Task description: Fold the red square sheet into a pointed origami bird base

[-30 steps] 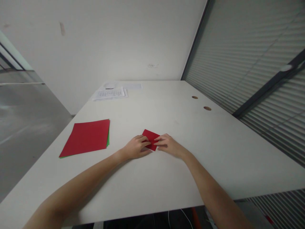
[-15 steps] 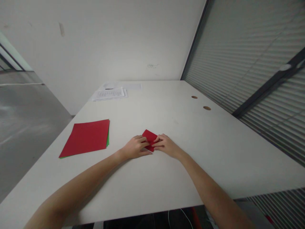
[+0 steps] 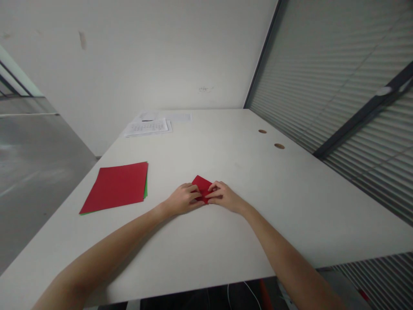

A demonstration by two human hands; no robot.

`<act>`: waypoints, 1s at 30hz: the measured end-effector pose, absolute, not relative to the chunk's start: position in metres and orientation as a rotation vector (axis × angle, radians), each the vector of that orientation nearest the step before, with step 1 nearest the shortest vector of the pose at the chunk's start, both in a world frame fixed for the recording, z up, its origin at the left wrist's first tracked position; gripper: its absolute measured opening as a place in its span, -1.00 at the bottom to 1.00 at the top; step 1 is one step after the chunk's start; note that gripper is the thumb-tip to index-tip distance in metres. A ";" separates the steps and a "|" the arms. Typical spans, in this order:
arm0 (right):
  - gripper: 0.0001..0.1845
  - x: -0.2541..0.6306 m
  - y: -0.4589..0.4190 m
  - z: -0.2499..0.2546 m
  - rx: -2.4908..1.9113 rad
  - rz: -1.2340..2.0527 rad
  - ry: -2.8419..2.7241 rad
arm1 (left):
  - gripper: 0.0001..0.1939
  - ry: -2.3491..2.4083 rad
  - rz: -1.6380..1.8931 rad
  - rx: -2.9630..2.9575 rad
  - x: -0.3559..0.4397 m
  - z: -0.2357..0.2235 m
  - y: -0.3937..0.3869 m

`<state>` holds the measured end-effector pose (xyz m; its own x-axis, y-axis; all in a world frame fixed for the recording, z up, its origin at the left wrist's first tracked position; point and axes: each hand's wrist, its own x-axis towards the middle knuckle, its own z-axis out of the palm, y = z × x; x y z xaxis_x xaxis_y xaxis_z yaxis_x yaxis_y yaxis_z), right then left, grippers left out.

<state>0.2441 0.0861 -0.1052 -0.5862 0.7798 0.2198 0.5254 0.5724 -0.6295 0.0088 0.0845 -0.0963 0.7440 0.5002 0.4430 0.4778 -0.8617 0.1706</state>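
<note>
A small piece of plain red paper (image 3: 202,183) lies on the surface (image 3: 213,148) between the left hand (image 3: 183,199) and right hand (image 3: 226,198), both touching it. One corner points away from the hands, which partly cover its sides.

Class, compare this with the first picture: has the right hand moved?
Yes, slightly: the right hand has shifted left, a little nearer the large red sheet, which lies in the same place on the table.

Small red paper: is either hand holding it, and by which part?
The small red paper has the left hand on its left side and the right hand on its right; whether they pinch or only press it cannot be told.
</note>
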 end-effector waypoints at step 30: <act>-0.85 0.241 0.084 -0.101 -1.095 0.753 -2.289 | -0.68 0.844 0.712 2.876 0.007 -0.102 0.087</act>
<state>0.2412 0.0841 -0.1012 -0.5585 0.8076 0.1894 0.5377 0.5263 -0.6587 0.0068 0.0875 -0.1024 0.7436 0.5249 0.4143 0.4968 -0.8483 0.1831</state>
